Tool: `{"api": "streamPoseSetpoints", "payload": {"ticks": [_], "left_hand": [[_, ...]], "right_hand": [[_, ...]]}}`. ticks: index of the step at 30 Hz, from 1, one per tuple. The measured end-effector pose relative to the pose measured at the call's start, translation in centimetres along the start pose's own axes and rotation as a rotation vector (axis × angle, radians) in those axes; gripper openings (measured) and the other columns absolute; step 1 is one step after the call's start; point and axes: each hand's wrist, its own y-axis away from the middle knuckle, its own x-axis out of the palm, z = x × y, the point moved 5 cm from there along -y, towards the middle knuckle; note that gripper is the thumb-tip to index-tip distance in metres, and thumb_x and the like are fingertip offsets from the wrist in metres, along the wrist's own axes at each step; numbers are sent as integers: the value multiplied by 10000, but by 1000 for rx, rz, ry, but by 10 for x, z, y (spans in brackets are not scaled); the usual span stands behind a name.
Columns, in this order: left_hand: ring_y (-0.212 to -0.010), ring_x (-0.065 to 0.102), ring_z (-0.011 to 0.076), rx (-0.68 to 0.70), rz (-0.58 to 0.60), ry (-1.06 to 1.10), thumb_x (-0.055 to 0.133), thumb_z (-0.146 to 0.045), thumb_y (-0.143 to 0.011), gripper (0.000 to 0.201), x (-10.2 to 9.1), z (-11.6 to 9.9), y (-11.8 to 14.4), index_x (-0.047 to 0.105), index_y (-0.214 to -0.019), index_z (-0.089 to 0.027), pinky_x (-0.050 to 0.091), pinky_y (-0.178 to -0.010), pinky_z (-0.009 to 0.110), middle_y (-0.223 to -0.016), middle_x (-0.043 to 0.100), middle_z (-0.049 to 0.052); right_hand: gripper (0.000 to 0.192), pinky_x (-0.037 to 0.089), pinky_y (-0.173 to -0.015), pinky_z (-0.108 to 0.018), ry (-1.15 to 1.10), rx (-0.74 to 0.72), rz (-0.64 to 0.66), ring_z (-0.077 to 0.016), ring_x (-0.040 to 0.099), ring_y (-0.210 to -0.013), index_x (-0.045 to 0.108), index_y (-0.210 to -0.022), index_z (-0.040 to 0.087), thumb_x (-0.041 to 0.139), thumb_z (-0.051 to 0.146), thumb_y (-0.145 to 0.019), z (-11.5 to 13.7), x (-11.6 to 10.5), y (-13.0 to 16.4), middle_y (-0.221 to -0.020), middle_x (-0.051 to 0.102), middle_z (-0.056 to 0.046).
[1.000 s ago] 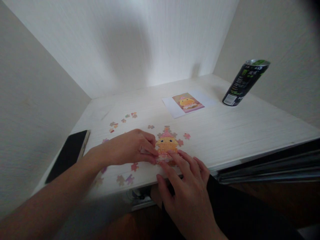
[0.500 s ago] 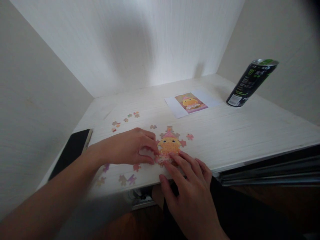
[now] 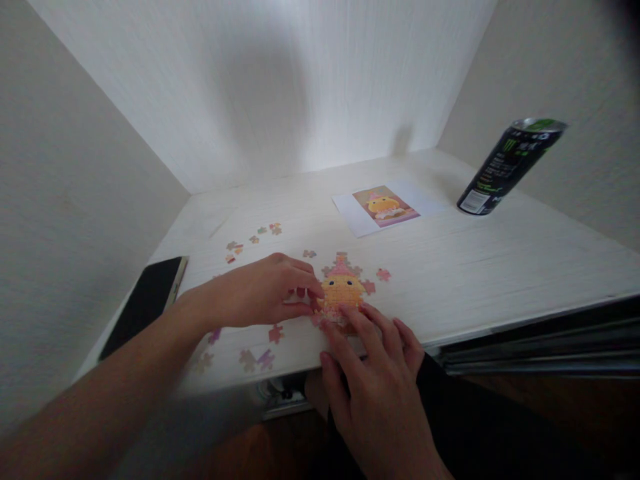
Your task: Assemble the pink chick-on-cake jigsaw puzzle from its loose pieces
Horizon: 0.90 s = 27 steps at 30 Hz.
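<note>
left hand (image 3: 260, 293): fingers pinched at left side of part-built yellow-and-pink cardboard jigsaw (image 3: 341, 288) | right hand (image 3: 373, 373): fingers spread, tips pressing jigsaw's lower edge, near front edge of pale wooden desk (image 3: 500, 267)

Left hand (image 3: 260, 293): palm down, knuckles raised, fingers curled, thumb and fingertips drawn close together and pointing right. Bare left forearm runs in from the lower left corner. Right hand (image 3: 373, 373): palm down, fingers extended and slightly spread, pointing forward; fingertips close to those of the left hand.

Both hands (image 3: 260, 293) (image 3: 373, 373) touching puzzle (image 3: 341, 289) on desk (image 3: 450, 267).
</note>
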Motion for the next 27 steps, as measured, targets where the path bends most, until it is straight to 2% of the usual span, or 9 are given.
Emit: {"api": "streamPoseSetpoints", "payload": {"ticks": [3,8,11,16,20,27], "left_hand": [[-848,621,92,7,-8,-3,610,-280,-940,128,0,-1,0,709,-1010,-237,447,-791,196,-939,687,-10],[-825,613,82,4,-29,-18,614,-256,-932,115,0,0,0,706,-1000,-242,435,-773,189,-914,682,-24],[-847,612,90,-2,-25,-21,619,-224,-915,111,0,0,2,701,-988,-238,433,-786,196,-925,678,-19],[-836,589,87,5,28,4,627,-248,-900,101,1,-9,5,697,-973,-238,425,-811,205,-909,660,-30],[-857,581,76,-4,59,11,630,-254,-901,77,4,-15,5,679,-961,-250,412,-820,195,-924,655,-52],[-837,575,79,-87,72,-45,580,-255,-921,97,7,-13,8,658,-969,-286,408,-793,211,-900,653,-78]], "right_hand": [[284,219,-1122,-565,-7,-40,-9,-321,527,-1274,673,-1237,279,589,298,-966,2,4,3,-1356,659,-8],[261,201,-1143,-541,-71,-110,-35,-298,553,-1244,674,-1206,262,621,239,-952,7,5,6,-1276,710,47],[207,237,-1129,-532,-114,-116,-77,-285,575,-1209,694,-1142,248,626,230,-947,8,2,6,-1222,733,31],[174,317,-1070,-527,-48,-21,-165,-283,629,-1147,713,-1091,225,595,247,-964,1,-4,2,-1172,746,-40],[178,343,-1049,-503,-50,-22,-163,-277,643,-1146,717,-1085,216,585,241,-968,-1,-6,1,-1157,754,-41],[181,368,-1031,-463,-86,-10,-155,-255,642,-1144,719,-1085,213,608,203,-942,-2,-7,-1,-1141,760,-28]]}}
